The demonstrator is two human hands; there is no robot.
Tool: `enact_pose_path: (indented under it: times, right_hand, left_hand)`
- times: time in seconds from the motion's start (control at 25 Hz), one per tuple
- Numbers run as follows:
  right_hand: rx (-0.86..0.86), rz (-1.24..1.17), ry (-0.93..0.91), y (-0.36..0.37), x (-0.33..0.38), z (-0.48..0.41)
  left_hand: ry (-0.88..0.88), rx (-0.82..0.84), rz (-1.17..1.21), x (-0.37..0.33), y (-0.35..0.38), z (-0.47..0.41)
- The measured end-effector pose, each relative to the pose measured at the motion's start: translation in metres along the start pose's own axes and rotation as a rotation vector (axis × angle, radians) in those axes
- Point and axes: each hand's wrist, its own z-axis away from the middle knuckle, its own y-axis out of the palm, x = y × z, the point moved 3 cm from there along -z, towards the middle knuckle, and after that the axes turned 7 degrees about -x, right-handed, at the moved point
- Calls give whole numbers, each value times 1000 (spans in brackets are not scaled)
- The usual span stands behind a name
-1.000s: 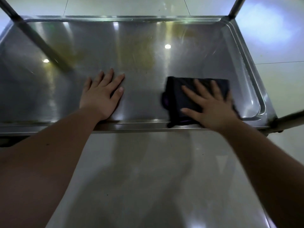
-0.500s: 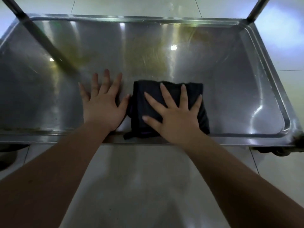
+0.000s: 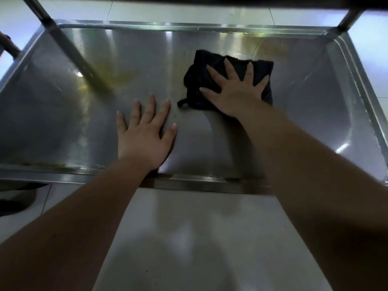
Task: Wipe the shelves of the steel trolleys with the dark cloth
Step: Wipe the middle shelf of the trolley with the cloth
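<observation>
A steel trolley shelf with a raised rim fills the upper half of the head view. The dark cloth, folded, lies flat on the shelf right of centre, toward the far side. My right hand presses on it with fingers spread and straight. My left hand lies flat on the bare steel near the front rim, fingers straight, a little left of the cloth and not touching it. Yellowish smears show on the steel at the back right and centre left.
Upright steel posts rise at the back left and back right corners. The edge of an upper shelf crosses the top of the view. A pale tiled floor lies below the front rim, with part of another trolley at the left edge.
My right hand has slid the cloth from the front rim away toward the back right of the shelf. My left hand has stayed flat near the front rim.
</observation>
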Motion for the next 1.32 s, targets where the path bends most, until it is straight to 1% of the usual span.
enact_pose_path:
  times: [0.2, 0.24, 0.32, 0.44, 0.52, 0.64, 0.76, 0.84, 0.92, 1.0, 1.12, 1.16, 1.24, 1.32]
  right_hand:
    - [-88, 53, -181, 29, 0, 155]
    - [-89, 61, -208, 31, 0, 171]
    - [-76, 53, -209, 29, -4, 159]
    - [-60, 44, -101, 14, -6, 72]
    - [-13, 23, -17, 7, 3, 13]
    - [22, 23, 69, 4, 19, -26]
    - [0, 3, 8, 3, 15, 1]
    - [-17, 20, -43, 10, -1, 48]
    - [-78, 61, -63, 19, -19, 110]
    - [-108, 94, -70, 22, -34, 157]
    - [-53, 67, -15, 16, -43, 167]
    - [-41, 74, 17, 16, -36, 164]
    - [-27, 77, 32, 22, 4, 157]
    - [28, 73, -54, 31, 60, 155]
  left_hand:
    - [-9, 14, -36, -3, 2, -1]
    - [-11, 10, -34, -3, 1, 0]
    - [-12, 8, -24, -4, 1, 1]
    - [-23, 12, -16, -6, 0, 1]
    - [-26, 10, -9, -6, 0, 0]
    - [-22, 12, 11, -4, -1, -1]
    - [-23, 23, 5, -2, 0, -3]
    - [-26, 37, -1, -2, 1, -3]
    - [-24, 49, -9, -2, 0, -3]
    - [-23, 75, -20, -3, -1, -3]
    - [-37, 133, 21, -4, -4, -6]
    - [-61, 147, 100, -2, -9, -8]
    - [-118, 124, 310, 3, -24, -13]
    - [-120, 56, 415, 9, -42, -13]
